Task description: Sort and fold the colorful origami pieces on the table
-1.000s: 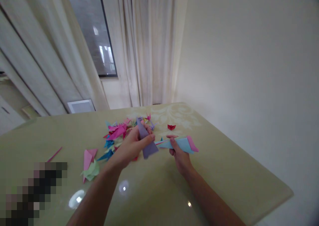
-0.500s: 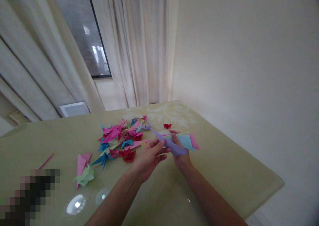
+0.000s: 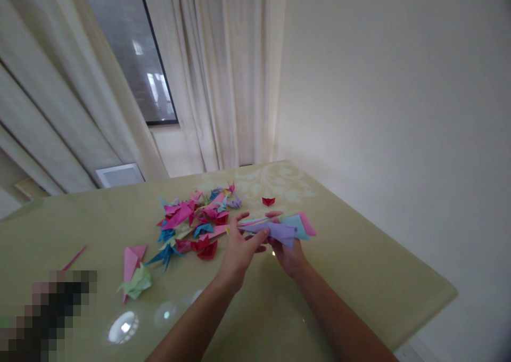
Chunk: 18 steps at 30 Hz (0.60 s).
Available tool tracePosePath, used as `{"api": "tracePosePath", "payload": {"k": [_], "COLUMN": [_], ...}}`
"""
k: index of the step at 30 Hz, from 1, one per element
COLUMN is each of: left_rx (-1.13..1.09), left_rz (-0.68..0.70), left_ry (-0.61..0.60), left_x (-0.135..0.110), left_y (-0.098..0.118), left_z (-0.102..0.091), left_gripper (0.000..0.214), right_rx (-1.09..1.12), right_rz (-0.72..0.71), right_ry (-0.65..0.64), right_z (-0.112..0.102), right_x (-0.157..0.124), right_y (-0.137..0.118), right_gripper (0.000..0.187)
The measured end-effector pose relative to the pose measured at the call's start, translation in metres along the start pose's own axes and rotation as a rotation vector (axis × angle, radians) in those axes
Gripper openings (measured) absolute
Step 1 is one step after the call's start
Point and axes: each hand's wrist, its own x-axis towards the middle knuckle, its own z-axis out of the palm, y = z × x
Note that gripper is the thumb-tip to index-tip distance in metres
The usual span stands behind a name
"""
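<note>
Purple folded paper (image 3: pixel 285 233) lies along light-blue paper (image 3: pixel 302 227) above the desk (image 3: pixel 371 287), right of a pile of folded-paper figures (image 3: pixel 180 215). Left hand (image 3: pixel 238 251) pinches the purple folded paper's left part, thumb nearside; right hand (image 3: pixel 290 258) grips the light-blue paper from below, fingers partly hidden. Likely reason for two-handed hold: layers lined up, none slipping.

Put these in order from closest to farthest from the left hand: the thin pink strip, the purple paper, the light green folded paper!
In the head view, from the left hand:
1. Purple paper: touching it.
2. Light green folded paper: off to the left.
3. Thin pink strip: even farther left.
</note>
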Motion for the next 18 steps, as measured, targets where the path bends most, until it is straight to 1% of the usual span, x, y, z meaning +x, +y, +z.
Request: {"api": "tracePosePath", "payload": {"k": [2,3,4,7,8,10,12,14,16,18], "left_rx": [0.187,0.274,0.366,0.718,0.843,1.034,1.082,1.009,0.919,0.926], "left_rz": [0.172,0.244,0.302,0.428,0.462,0.480,0.424,0.349,0.331,0.342], "left_ry": [0.028,0.031,0.019,-0.053,-0.079,-0.152,-0.266,-0.401,-0.486,-0.485], "left_x": [0.005,0.008,0.010,0.011,0.010,0.007,0.004,0.004,0.007,0.011], "left_y": [-0.002,-0.002,-0.001,0.009,0.014,0.022,0.027,0.028,0.028,0.028], "left_z": [-0.007,-0.010,-0.013,-0.021,-0.023,-0.025,-0.028,-0.032,-0.037,-0.045], "left_gripper": [0.084,0.082,0.075,0.037,0.028,0.026,0.023,0.019,0.020,0.022], "right_rx": [-0.012,-0.018,-0.025,-0.056,-0.079,-0.129,-0.164,-0.173,-0.163,-0.134], "right_rz": [0.031,0.041,0.050,0.053,0.049,0.039,0.066,0.116,0.127,0.086], "right_ry": [0.008,0.010,0.009,-0.008,-0.019,-0.051,-0.117,-0.168,-0.128,-0.025], "right_z": [0.002,0.003,0.004,0.005,0.005,0.006,0.007,0.007,0.006,0.003], "right_x": [-0.001,-0.002,-0.002,-0.003,-0.004,-0.007,-0.009,-0.010,-0.008,-0.002], "right_y": [0.000,-0.001,-0.001,-0.006,-0.007,-0.009,-0.008,-0.005,-0.001,0.000], "right_gripper": [0.039,0.039,0.039,0.039,0.037,0.036,0.039,0.042,0.045,0.047]}}
